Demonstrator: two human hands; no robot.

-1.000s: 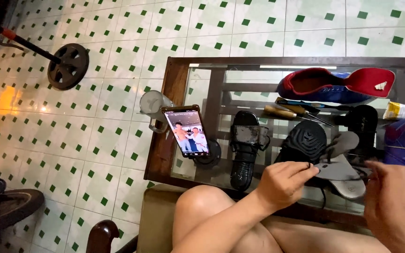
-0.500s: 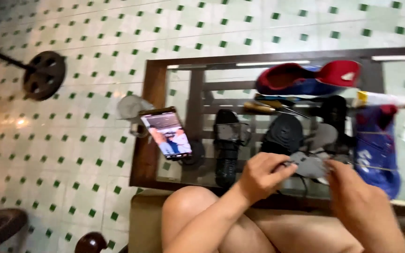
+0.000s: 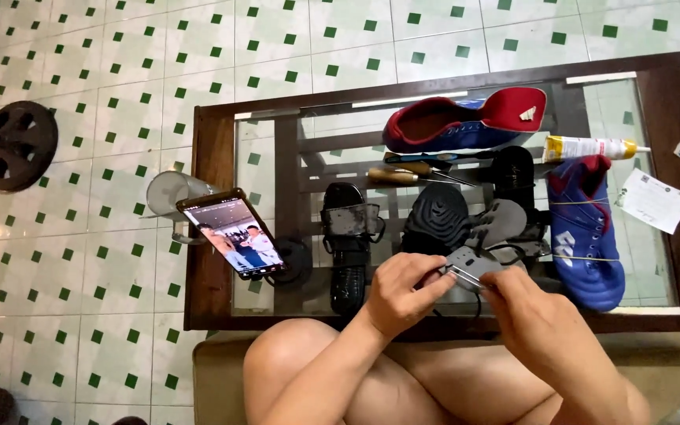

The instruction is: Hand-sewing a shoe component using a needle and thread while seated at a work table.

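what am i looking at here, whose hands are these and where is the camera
The camera sits on a person's head and looks down, so you see their own bare knees and two hands. The left hand and right hand together hold a small flat grey sole piece over a dark wooden table with a glass top. On the glass lie a red and blue shoe, a second blue shoe, a black strapped sandal, a white glue tube, wooden-handled tools and a propped phone with its screen lit.
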